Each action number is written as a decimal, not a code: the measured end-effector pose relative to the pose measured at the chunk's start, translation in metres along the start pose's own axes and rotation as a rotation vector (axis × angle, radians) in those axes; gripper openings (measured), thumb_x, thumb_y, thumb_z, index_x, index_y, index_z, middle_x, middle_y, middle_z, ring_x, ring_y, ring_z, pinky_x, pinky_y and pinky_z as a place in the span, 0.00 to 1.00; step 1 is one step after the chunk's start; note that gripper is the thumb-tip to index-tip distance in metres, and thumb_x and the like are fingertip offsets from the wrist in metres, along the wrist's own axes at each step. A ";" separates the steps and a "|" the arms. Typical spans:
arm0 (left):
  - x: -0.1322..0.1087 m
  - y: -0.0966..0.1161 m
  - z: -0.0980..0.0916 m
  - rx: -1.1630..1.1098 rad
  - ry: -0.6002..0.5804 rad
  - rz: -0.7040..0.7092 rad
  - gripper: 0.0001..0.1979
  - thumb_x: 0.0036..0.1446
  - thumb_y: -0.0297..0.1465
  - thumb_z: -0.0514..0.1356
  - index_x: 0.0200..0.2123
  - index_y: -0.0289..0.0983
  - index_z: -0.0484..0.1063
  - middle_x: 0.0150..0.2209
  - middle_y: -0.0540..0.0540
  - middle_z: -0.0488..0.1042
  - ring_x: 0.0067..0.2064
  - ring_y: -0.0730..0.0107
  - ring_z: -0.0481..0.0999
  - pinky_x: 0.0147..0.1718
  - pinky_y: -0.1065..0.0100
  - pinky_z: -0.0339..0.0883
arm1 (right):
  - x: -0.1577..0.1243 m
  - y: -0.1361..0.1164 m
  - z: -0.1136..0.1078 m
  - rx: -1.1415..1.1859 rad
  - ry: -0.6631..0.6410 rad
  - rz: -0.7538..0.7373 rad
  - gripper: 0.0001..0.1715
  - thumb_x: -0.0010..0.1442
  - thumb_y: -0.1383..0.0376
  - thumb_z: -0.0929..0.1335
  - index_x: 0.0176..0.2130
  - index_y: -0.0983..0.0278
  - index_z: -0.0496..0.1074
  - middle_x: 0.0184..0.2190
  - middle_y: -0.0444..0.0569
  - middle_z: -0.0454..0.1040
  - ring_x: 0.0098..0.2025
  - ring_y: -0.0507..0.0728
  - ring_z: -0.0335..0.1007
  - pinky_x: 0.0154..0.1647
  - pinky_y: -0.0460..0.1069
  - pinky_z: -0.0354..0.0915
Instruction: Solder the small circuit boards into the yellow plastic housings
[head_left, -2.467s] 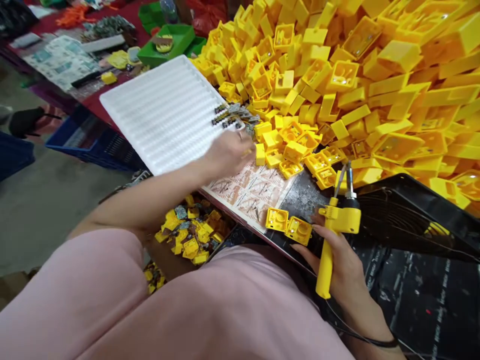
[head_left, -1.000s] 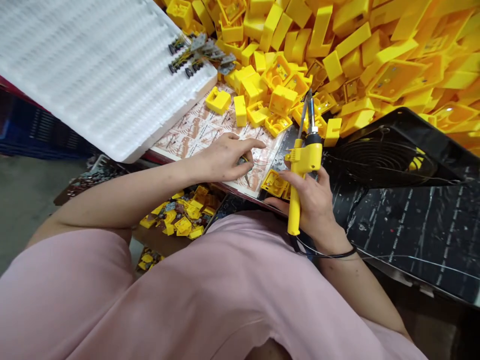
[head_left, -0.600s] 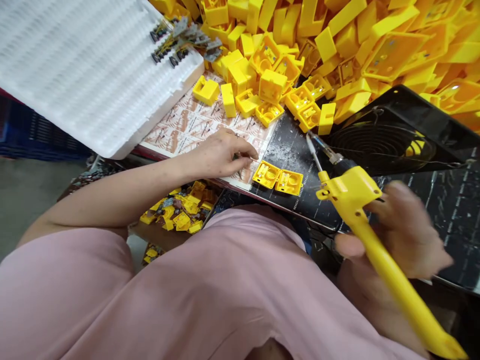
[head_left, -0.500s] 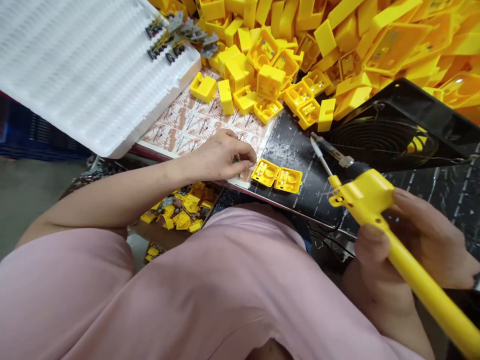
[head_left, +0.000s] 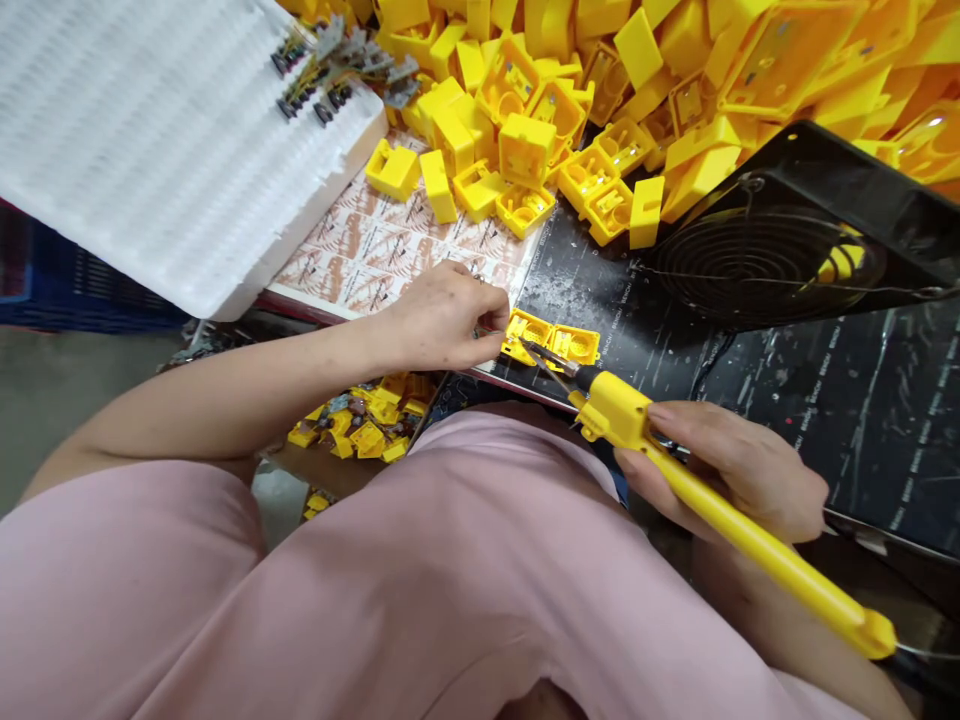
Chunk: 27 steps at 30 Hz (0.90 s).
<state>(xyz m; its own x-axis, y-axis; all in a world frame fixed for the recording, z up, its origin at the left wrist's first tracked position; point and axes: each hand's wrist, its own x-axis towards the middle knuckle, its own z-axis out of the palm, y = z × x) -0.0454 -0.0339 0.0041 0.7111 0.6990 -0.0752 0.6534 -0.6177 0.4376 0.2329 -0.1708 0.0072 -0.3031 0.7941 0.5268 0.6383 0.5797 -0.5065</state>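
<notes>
My right hand (head_left: 731, 470) is wrapped round a yellow soldering iron (head_left: 616, 410) with a solder feed tube beside its tip. That tip reaches over the left half of an open yellow plastic case (head_left: 574, 346), which lies hinged flat near the bench edge. Small metal parts show inside the case. At the case's left side my left hand (head_left: 456, 318) is closed, thumb and forefinger pinched together. What it pinches, if anything, is too small and hidden to name.
Yellow cases (head_left: 529, 150) are heaped across the back. A black fan (head_left: 750, 250) stands at right. On the left, a white foam tray (head_left: 187, 150) bears small wired parts (head_left: 330, 70). Below the bench edge sits a container of yellow pieces (head_left: 367, 440).
My right hand has brought the soldering iron left and down, from beside the fan to the open case. My left hand's fingers have closed in at the case's left edge.
</notes>
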 end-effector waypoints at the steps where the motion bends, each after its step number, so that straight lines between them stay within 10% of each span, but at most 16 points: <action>1: 0.000 0.000 0.001 0.009 0.009 0.002 0.09 0.55 0.34 0.57 0.30 0.38 0.77 0.29 0.50 0.82 0.30 0.68 0.78 0.49 0.60 0.69 | 0.004 0.001 0.001 0.036 0.007 -0.087 0.20 0.64 0.66 0.76 0.53 0.60 0.73 0.33 0.43 0.83 0.33 0.54 0.82 0.30 0.46 0.77; 7: 0.001 0.000 0.002 0.063 0.005 0.006 0.10 0.55 0.34 0.57 0.29 0.38 0.77 0.27 0.49 0.81 0.32 0.66 0.78 0.49 0.60 0.70 | 0.022 0.002 0.002 0.016 -0.076 -0.186 0.08 0.67 0.66 0.74 0.42 0.64 0.72 0.30 0.46 0.80 0.32 0.50 0.81 0.34 0.43 0.77; 27: 0.008 0.004 0.001 0.123 -0.056 -0.025 0.08 0.53 0.33 0.57 0.28 0.38 0.75 0.26 0.49 0.79 0.29 0.67 0.75 0.40 0.63 0.65 | 0.016 0.005 -0.006 -0.008 -0.120 -0.208 0.17 0.58 0.72 0.78 0.44 0.62 0.73 0.36 0.44 0.82 0.36 0.52 0.81 0.37 0.45 0.78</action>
<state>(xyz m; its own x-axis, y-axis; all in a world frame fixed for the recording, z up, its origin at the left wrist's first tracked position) -0.0374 -0.0313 0.0044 0.7052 0.6959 -0.1359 0.6956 -0.6420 0.3224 0.2358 -0.1562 0.0169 -0.5105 0.6737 0.5344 0.5583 0.7323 -0.3898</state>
